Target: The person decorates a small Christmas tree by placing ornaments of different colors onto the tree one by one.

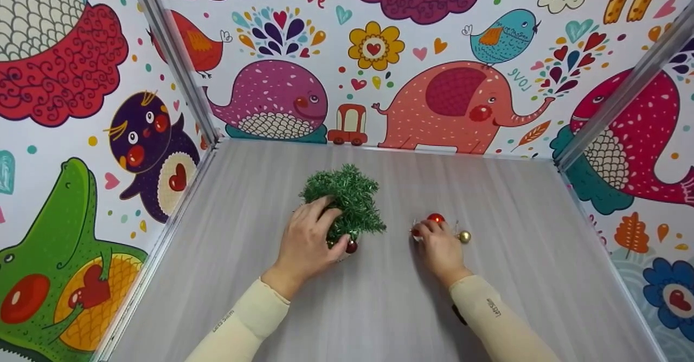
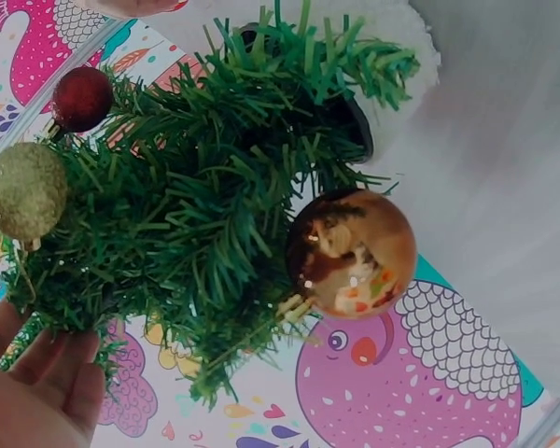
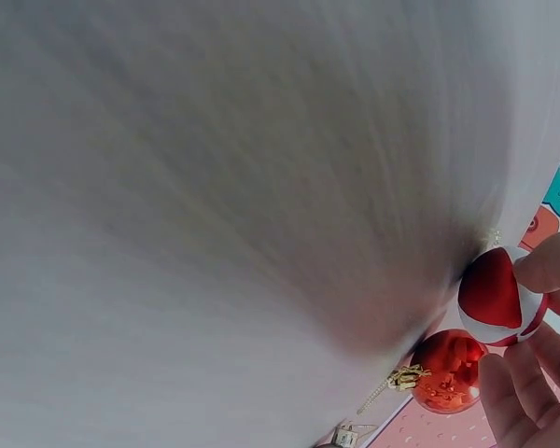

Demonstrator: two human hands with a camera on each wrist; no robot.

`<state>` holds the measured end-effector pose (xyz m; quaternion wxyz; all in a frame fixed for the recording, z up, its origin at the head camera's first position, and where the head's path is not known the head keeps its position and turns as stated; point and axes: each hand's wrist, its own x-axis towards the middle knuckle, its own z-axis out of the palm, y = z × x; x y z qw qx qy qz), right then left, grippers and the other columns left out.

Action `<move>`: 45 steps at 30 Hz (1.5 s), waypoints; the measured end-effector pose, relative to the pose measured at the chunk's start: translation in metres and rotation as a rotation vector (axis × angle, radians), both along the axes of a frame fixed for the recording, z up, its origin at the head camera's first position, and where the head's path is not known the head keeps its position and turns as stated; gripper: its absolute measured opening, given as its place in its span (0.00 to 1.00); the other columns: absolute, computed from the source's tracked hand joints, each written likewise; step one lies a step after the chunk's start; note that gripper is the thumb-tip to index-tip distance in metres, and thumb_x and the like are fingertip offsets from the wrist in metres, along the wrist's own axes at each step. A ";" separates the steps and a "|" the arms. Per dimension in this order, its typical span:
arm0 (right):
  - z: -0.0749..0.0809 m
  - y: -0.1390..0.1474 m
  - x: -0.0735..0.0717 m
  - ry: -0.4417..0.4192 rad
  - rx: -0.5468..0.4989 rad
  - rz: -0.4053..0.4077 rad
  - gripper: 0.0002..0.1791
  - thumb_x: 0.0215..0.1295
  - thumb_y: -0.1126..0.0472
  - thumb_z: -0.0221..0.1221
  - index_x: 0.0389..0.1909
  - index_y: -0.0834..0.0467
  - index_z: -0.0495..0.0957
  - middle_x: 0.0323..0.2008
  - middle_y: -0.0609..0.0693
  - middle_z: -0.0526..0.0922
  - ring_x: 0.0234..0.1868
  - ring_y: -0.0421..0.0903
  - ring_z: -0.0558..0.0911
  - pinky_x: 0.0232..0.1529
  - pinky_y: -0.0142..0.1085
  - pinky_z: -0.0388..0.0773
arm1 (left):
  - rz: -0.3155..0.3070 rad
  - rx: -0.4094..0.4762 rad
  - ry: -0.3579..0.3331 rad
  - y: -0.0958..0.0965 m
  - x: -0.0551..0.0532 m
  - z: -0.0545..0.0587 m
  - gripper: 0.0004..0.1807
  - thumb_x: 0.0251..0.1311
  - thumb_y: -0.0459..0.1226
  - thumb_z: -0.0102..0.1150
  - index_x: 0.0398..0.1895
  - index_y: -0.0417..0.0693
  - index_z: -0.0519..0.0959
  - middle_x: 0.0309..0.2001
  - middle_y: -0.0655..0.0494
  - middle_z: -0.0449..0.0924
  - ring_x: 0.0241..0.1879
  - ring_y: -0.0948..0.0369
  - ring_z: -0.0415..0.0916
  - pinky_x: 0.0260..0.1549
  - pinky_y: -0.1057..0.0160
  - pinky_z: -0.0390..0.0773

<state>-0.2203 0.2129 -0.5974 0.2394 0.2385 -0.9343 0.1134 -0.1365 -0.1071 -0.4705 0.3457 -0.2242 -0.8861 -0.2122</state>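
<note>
A small green artificial Christmas tree (image 1: 349, 196) stands on the table, with baubles hung on its branches. My left hand (image 1: 309, 237) grips it, fingers tucked into the greenery, thumb beside a dark red bauble (image 1: 351, 246). From the left wrist, a glittery gold bauble (image 2: 25, 191) and a shiny copper-gold bauble (image 2: 352, 254) show on the branches; the tree's white base (image 2: 406, 89) is partly covered by them. To the right, my right hand (image 1: 440, 251) pinches a red-and-white bauble (image 3: 493, 297) at the tabletop. A shiny red bauble (image 3: 446, 371) lies right beside it.
Just right of my right hand lies a small gold bauble (image 1: 464, 237). The grey wood-grain table (image 1: 379, 308) is bordered by printed cartoon walls (image 1: 347, 42) at the back and sides, with metal posts (image 1: 179, 58) at the corners.
</note>
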 end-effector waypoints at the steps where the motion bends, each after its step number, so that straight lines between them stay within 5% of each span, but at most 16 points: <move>1: 0.000 0.000 0.000 0.000 0.001 -0.001 0.18 0.48 0.69 0.72 0.43 0.58 0.84 0.44 0.56 0.83 0.44 0.59 0.80 0.30 0.54 0.81 | 0.000 -0.001 0.001 0.000 0.000 0.000 0.21 0.51 0.46 0.70 0.46 0.45 0.81 0.56 0.43 0.77 0.54 0.46 0.77 0.55 0.44 0.73; 45: 0.001 0.001 -0.001 0.018 -0.007 0.003 0.20 0.46 0.69 0.72 0.43 0.58 0.84 0.43 0.55 0.83 0.44 0.58 0.80 0.30 0.52 0.81 | -0.099 -0.058 -0.089 -0.029 -0.003 0.013 0.20 0.46 0.35 0.65 0.47 0.45 0.83 0.58 0.43 0.77 0.55 0.46 0.77 0.55 0.46 0.74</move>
